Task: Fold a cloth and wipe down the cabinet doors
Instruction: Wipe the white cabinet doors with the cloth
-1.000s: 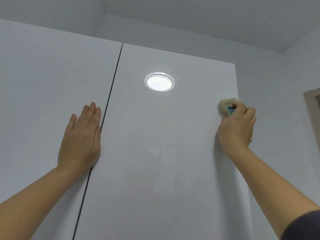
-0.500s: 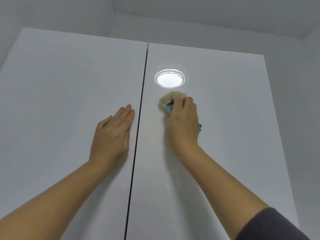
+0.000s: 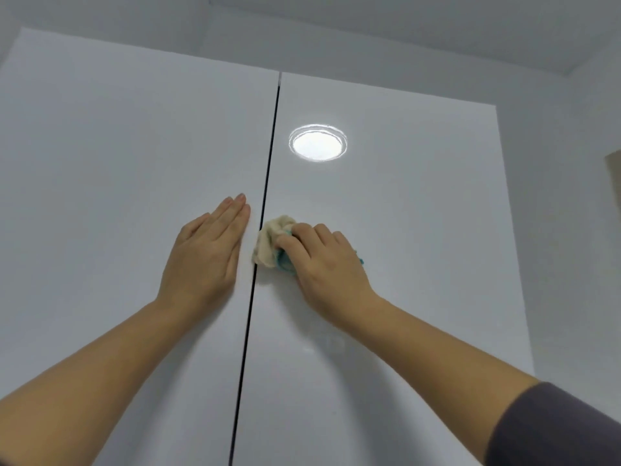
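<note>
Two glossy white cabinet doors fill the view, split by a dark vertical gap. My left hand lies flat with straight fingers on the left door, close to the gap. My right hand grips a bunched cream and teal cloth and presses it against the right door right beside the gap. Most of the cloth is hidden under my fingers.
A round ceiling light is reflected on the right door. The ceiling runs above the cabinet, a white wall lies to the right, and a beige frame edge shows at far right.
My right hand has swept the cloth leftward across the right door, from its right edge to the centre gap, and slightly lower. My left hand stays flat on the left door.
</note>
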